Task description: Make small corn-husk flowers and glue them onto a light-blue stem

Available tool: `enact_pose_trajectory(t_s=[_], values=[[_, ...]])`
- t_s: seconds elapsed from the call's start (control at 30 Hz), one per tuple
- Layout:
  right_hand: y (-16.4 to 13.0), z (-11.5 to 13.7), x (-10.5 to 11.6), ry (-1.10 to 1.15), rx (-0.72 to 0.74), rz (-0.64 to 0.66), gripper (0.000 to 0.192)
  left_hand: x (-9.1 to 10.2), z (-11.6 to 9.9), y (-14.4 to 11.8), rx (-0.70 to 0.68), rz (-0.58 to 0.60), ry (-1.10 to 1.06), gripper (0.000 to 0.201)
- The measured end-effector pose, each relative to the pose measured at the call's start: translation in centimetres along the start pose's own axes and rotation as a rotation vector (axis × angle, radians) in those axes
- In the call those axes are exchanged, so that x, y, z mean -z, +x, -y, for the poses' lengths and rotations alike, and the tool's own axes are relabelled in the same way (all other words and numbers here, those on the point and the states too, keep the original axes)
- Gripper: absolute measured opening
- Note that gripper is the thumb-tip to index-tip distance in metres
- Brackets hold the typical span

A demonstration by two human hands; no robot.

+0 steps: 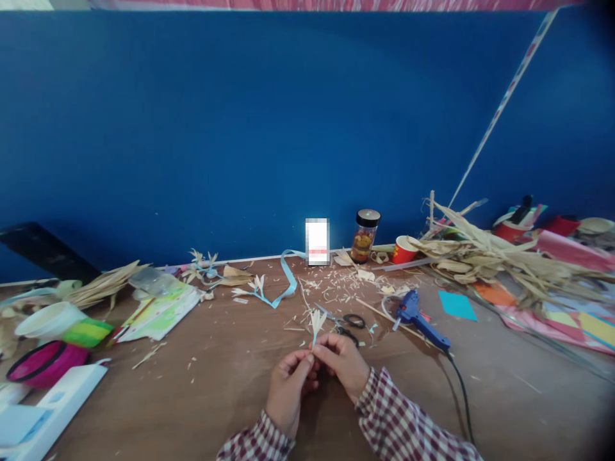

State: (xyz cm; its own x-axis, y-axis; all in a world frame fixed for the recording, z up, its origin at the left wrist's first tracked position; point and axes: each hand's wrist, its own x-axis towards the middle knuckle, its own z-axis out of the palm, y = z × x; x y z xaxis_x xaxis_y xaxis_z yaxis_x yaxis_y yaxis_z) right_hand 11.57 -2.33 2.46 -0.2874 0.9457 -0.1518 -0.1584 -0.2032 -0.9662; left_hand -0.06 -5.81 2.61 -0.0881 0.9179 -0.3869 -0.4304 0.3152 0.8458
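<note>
Just left of scissors (346,323) | left hand (289,384), right hand (343,362) | together, pinched on straw flower (317,321) | glue gun (419,315) right of scissors, on bench (202,390)

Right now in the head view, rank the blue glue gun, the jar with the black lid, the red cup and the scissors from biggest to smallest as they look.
1. Blue glue gun
2. Jar with the black lid
3. Scissors and red cup: they look about alike, and the cup sits farther back, so no ranking between them.

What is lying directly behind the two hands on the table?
Behind the left hand and right hand, which pinch a small straw flower, lie black-handled scissors; the flower's stem is hidden by fingers.
</note>
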Motion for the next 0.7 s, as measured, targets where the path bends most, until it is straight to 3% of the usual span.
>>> enact_pose_trajectory(t_s=[0.33, 0.7], values=[[-0.2, -0.2, -0.2, -0.04, 0.032, -0.016, 0.021, 0.3, 1.0, 0.3, -0.051, 0.007, 0.119, 0.025], [-0.1, -0.8, 0.1, 0.029, 0.018, 0.057, 0.018, 0.5, 1.7, 0.4, -0.102, 0.038, 0.13, 0.023]])
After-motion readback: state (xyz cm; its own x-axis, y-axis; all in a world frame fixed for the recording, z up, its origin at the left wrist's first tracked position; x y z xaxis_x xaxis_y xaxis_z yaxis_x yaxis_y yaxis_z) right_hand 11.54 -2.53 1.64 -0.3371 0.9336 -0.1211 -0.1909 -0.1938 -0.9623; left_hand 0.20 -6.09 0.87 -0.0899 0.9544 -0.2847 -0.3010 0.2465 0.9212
